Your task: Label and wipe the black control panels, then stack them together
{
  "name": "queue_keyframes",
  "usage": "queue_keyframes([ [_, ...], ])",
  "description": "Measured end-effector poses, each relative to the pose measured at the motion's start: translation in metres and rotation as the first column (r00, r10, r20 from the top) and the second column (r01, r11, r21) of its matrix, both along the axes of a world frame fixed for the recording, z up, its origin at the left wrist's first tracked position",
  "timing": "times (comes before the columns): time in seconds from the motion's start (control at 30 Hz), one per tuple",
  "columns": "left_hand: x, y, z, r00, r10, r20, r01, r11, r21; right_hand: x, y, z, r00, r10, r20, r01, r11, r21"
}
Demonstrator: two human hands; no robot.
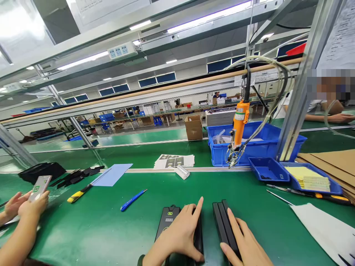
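Note:
On the green bench, a black device [167, 218] with a small green logo and a light label lies face up, partly under my left hand [181, 231]. That hand's thumb and index finger span a second black case [199, 236] beside it, gripping it along its length. To the right, my right hand [245, 244] is closed around a pair of slim black cases [223, 223] standing side by side on edge. A gap of green bench separates the two groups. My palms and fingers hide the cases' lower parts. A blue pen-shaped tool [133, 200] lies ahead, touched by neither hand.
At left, another person's hands [34, 203] hold a phone-like device [40, 187]. A yellow-black cutter [79, 194] lies nearby. An orange electric screwdriver [240, 122] hangs before a blue bin [255, 133]. Small blue trays [269, 170] and a white cloth-like piece [327, 229] sit at right.

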State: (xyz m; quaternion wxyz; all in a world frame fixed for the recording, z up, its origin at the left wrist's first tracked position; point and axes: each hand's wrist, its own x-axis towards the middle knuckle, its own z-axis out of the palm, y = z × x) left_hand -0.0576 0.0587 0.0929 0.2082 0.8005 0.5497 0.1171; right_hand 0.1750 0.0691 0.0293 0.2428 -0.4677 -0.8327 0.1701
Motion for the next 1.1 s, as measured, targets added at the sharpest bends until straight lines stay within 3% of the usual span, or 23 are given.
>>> queue_keyframes([
  [0.13,0.014,-0.004,-0.005,0.948,-0.039,0.315,0.036,0.999,0.016,0.0,-0.003,0.007,1.0,-0.012,0.003,0.012,0.999,-0.04],
  [0.17,0.013,-0.003,-0.007,0.954,-0.052,0.295,0.056,0.998,-0.005,0.0,-0.004,0.008,1.0,-0.012,0.003,0.012,0.998,-0.062],
  [0.23,-0.002,-0.002,-0.006,0.992,-0.059,0.109,0.066,0.996,-0.064,0.004,-0.006,0.009,1.0,0.005,-0.01,-0.006,0.994,-0.106],
  [0.33,-0.041,-0.003,0.001,0.982,0.004,-0.191,-0.024,0.995,-0.1,0.015,-0.009,0.004,0.997,0.051,-0.064,-0.06,0.987,-0.146],
  [0.4,-0.061,-0.007,0.009,0.975,0.052,-0.215,-0.069,0.995,-0.072,0.022,-0.01,0.0,0.993,0.072,-0.095,-0.087,0.983,-0.16],
  [0.47,-0.065,-0.013,0.016,0.987,0.073,-0.143,-0.078,0.997,-0.026,0.025,-0.01,-0.001,0.993,0.073,-0.095,-0.087,0.983,-0.16],
  [0.57,-0.04,-0.018,0.012,0.991,0.07,0.112,-0.074,0.997,0.035,0.02,-0.009,0.004,0.998,0.044,-0.039,-0.048,0.99,-0.13],
  [0.67,-0.001,-0.013,-0.012,0.921,0.025,0.389,-0.066,0.994,0.092,0.001,-0.009,0.019,0.997,-0.02,0.073,0.025,0.998,-0.061],
  [0.77,0.023,0.0,-0.034,0.895,-0.074,0.44,-0.004,0.985,0.174,-0.019,-0.011,0.039,0.969,-0.124,0.216,0.124,0.992,0.013],
  [0.9,0.015,0.017,-0.033,0.881,-0.088,0.465,0.02,0.989,0.149,-0.017,-0.009,0.057,0.951,-0.105,0.29,0.079,0.992,0.1],
  [1.0,0.003,0.023,-0.028,0.845,-0.098,0.526,0.099,0.995,0.027,0.004,-0.004,0.045,0.944,0.017,0.329,-0.091,0.973,0.21],
  [1.1,0.005,0.023,-0.04,0.841,-0.211,0.499,0.279,0.958,-0.064,0.023,0.0,0.009,0.925,0.027,0.378,-0.186,0.901,0.392],
])
